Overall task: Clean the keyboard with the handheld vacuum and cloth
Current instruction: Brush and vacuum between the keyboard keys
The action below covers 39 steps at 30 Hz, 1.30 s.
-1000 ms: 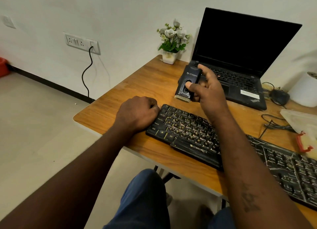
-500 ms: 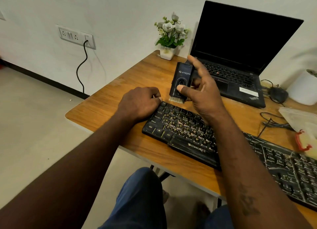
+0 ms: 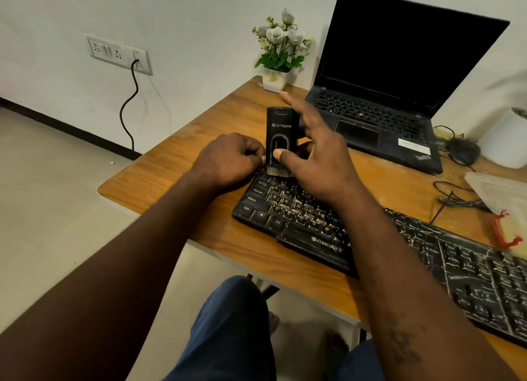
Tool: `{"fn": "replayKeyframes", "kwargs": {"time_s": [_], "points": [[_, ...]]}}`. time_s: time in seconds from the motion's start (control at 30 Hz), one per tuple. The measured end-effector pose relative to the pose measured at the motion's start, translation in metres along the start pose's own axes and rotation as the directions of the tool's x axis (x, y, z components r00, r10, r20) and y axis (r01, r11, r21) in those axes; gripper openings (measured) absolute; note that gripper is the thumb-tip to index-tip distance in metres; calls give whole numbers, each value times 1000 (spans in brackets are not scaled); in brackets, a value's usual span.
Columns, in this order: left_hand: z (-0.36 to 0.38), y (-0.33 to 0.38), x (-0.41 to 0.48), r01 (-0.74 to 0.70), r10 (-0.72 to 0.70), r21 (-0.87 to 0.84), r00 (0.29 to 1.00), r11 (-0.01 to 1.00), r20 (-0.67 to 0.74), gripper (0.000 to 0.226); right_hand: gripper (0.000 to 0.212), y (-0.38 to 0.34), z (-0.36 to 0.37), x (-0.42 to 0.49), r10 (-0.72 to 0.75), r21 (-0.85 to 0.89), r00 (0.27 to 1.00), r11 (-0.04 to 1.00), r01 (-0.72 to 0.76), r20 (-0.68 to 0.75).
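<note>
While right fingers (image 3: 279,154) grip the vacuum (image 3: 281,127), left fingers (image 3: 253,149) curled, the wooden desk (image 3: 176,164) meets a wall (image 3: 199,24).

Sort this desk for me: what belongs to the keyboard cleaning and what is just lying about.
In the job: handheld vacuum, gripped by the right hand; Zebronics keyboard under its brush; left hand at that keyboard's corner. No cloth in view.
Lying about: laptop, flower pot, mouse, second keyboard, plastic bag.
</note>
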<state>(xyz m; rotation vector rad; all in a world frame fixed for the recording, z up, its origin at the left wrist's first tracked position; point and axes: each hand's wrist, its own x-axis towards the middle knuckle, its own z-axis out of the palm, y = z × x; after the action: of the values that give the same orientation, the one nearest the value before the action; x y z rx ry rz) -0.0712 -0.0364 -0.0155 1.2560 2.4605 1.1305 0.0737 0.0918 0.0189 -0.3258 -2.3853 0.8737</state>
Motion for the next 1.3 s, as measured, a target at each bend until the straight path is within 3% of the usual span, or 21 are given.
{"fn": "replayKeyframes", "kwargs": {"time_s": [0.37, 0.73, 1.03, 1.3], "points": [[0, 0, 0, 6, -6, -29, 1000, 1000, -4, 23, 90, 4, 5, 1, 61, -72, 998, 995, -62, -27], [-2, 4, -1, -2, 2, 0, 1000, 1000, 9, 20, 82, 6, 6, 2, 81, -23, 996, 996, -82, -37], [-2, 1, 0, -3, 3, 21, 1000, 1000, -8, 28, 87, 4, 6, 0, 38, -4, 999, 999, -38, -12], [-1, 2, -1, 11, -11, -25, 1000, 1000, -3, 22, 95, 5, 4, 3, 54, -70, 994, 996, -61, -92]]}}
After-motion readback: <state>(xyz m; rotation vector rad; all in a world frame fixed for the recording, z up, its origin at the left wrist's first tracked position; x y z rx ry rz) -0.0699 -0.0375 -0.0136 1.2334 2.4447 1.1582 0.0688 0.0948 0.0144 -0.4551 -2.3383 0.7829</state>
